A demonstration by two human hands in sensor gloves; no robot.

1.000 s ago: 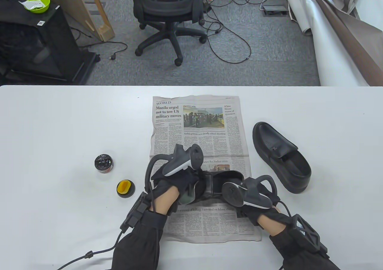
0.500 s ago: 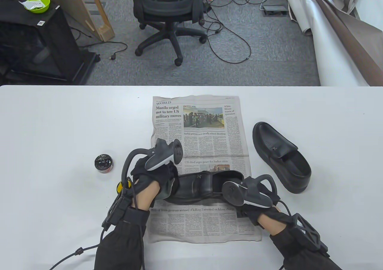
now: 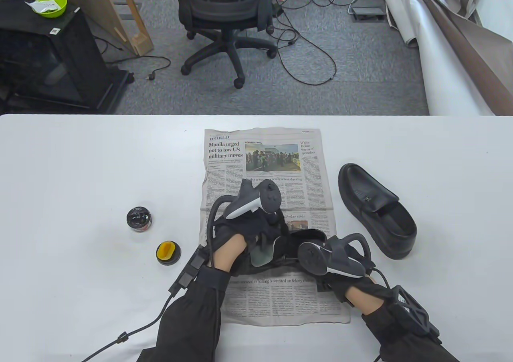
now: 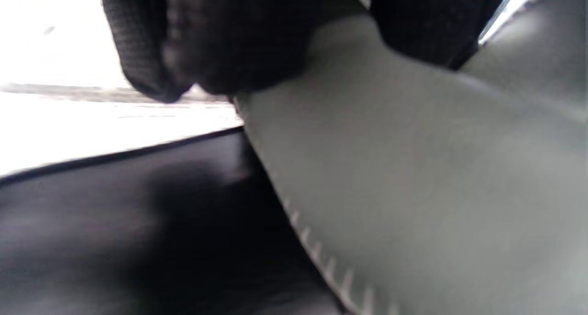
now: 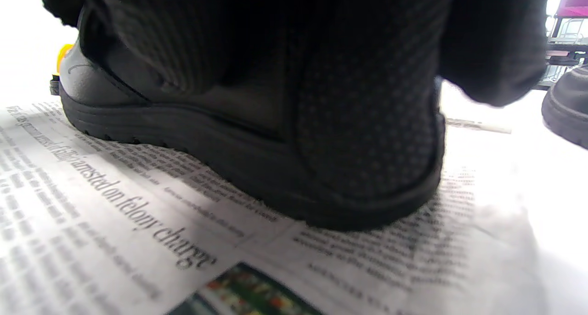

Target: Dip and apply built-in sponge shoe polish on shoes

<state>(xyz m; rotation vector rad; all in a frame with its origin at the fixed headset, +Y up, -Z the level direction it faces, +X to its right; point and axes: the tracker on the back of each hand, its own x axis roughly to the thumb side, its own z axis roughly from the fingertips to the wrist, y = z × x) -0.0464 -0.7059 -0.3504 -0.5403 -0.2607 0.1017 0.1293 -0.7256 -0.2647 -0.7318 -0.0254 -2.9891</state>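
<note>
A black shoe (image 3: pixel 298 237) lies on its sole across the newspaper (image 3: pixel 280 302), toe to the left. My left hand (image 3: pixel 260 239) grips a grey-green cloth (image 3: pixel 261 254) and presses it on the shoe's upper. The left wrist view shows my fingers (image 4: pixel 206 39) bunched on the cloth (image 4: pixel 413 168) against the black leather (image 4: pixel 115 223). My right hand (image 3: pixel 326 282) grips the shoe's heel; in the right wrist view its fingers (image 5: pixel 358 99) wrap the heel (image 5: pixel 206 136). The open polish tin (image 3: pixel 138 219) and its lid with a yellow sponge (image 3: pixel 168 252) stand to the left, untouched.
The second black shoe (image 3: pixel 376 209) lies on the table (image 3: pixel 60 169) to the right of the newspaper, also seen in the right wrist view (image 5: pixel 567 104). An office chair (image 3: pixel 224 13) and cables are on the floor beyond the far edge.
My left hand with the cloth slid left to the shoe's toe, then back right over the middle of the upper. My right hand stayed on the heel.
</note>
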